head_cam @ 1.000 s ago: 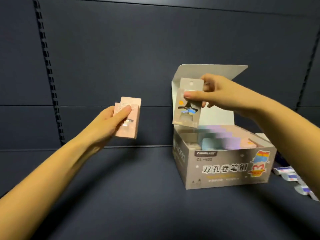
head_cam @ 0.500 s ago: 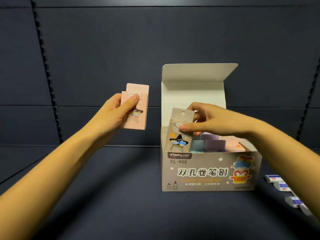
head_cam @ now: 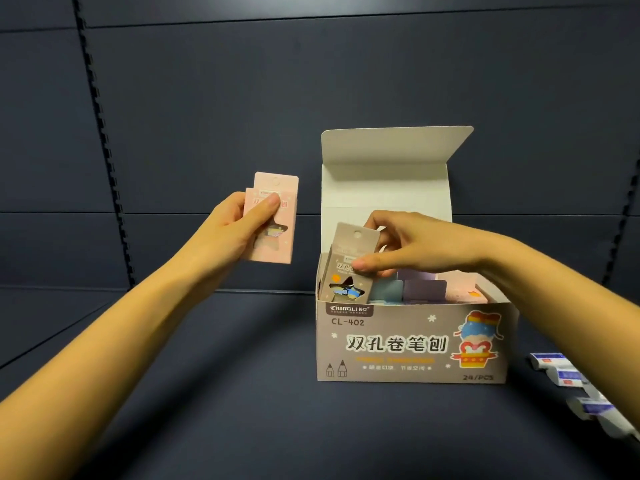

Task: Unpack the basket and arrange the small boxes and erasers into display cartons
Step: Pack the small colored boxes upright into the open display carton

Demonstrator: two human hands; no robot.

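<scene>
Left of centre, the left hand (head_cam: 239, 230) grips two pink small boxes (head_cam: 277, 216), thumb across the front face. Centre right, the right hand (head_cam: 408, 247) pinches a grey small box (head_cam: 349, 271) by its upper part, with its base inside the left end of the display carton (head_cam: 408, 344). The boxes are likely light, thin card: hold them by the side edges and avoid crushing the window cut-out.
</scene>
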